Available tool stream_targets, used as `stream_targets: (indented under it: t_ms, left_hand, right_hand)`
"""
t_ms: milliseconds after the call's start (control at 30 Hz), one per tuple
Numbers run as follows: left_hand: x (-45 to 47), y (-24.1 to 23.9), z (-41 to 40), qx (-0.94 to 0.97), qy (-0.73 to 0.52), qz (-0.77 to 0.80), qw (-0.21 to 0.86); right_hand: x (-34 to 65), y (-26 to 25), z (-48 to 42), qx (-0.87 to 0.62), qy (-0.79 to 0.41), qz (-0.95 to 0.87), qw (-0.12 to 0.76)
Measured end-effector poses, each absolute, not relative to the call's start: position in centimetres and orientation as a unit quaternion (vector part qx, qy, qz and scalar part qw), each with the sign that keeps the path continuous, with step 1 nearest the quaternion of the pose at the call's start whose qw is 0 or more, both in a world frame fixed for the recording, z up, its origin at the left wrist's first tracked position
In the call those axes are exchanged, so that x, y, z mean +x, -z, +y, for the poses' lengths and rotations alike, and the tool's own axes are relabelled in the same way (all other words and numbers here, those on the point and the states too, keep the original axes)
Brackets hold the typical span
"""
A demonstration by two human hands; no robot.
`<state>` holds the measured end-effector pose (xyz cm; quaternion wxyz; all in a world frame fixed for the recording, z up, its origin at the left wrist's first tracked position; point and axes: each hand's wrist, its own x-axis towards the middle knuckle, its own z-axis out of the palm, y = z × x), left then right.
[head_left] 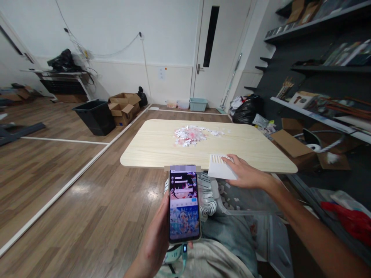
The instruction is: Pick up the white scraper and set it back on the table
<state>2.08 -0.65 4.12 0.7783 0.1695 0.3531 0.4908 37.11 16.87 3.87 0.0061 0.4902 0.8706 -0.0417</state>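
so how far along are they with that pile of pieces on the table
Little looks done: the puzzle pieces lie in one loose heap on the table, none visibly joined. In hand: the left hand holds a lit phone, and the right hand rests on a white tray at the table's near edge. Sorting and joining all remain.

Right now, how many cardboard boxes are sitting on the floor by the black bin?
2: a larger open cardboard box against the wall and a smaller open box just in front of it, both right of the black bin. More may be hidden behind them.
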Motion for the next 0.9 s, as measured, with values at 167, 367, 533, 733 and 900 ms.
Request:
stream_targets:
  t_ms: [167,367,533,733,900]
  left_hand:
    - [1.9,-3.7,-0.6,0.178,-0.500,0.356,0.769]
    - [1.9,-3.4,-0.6,0.168,-0.504,0.364,0.765]
    - [1.9,-3.1,-0.7,0.155,-0.523,0.368,0.753]
    - [1.8,-2.1,-0.4,0.181,-0.499,0.353,0.770]
    - [1.9,-1.4,-0.1,0.164,-0.515,0.353,0.764]
  right_hand:
    - [37.2,-5.1,17.0,0.487,0.043,0.872,-0.001]
    - [37.6,-6.5,17.0,0.488,0.011,0.871,-0.059]
    - [36.3,-9.4,16.4,0.550,-0.031,0.831,-0.080]
    - [36.2,-11.7,17.4,0.535,0.068,0.827,-0.162]
    - [36.3,-9.2,18.5,0.573,0.093,0.736,-0.348]
